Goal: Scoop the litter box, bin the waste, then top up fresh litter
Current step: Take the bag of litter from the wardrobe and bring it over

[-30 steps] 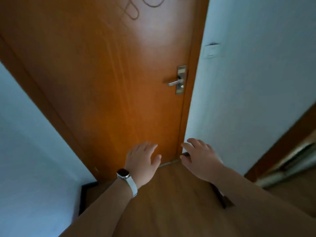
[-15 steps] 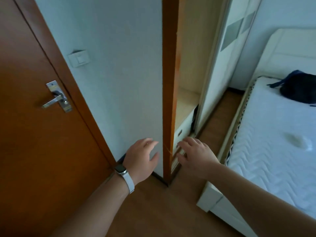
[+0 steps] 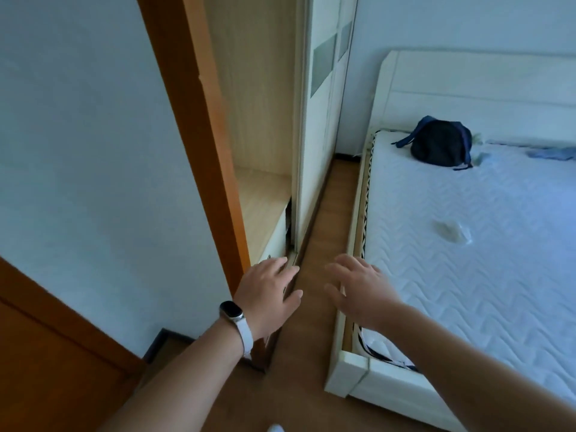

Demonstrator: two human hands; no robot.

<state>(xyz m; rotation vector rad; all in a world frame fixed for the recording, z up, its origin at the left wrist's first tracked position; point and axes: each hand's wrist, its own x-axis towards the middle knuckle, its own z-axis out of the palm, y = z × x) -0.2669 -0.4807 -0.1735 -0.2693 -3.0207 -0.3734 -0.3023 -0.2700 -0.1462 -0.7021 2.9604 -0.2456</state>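
Both hands were held out empty, fingers spread: the left hand (image 3: 268, 296), a watch (image 3: 231, 310) on its wrist, beside the orange door frame (image 3: 199, 126); the right hand (image 3: 361, 288) near the bed (image 3: 467, 244), where a dark backpack (image 3: 439, 141) lay.

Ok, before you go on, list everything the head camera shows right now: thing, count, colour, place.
bed frame: one, cream white, right side, headboard against the far wall.
mattress: one, white quilted, bare, on the bed frame.
backpack: one, dark navy, on the mattress near the headboard.
wardrobe: one, cream with grey panels, left of the bed across a strip of floor.
door frame: one, orange-brown wood, centre left.
wall: white, left.
floor: brown wood.
Litter box, scoop, bin: none in view.
watch: one, dark face, white strap, left wrist.
left hand: open, empty.
right hand: open, empty.
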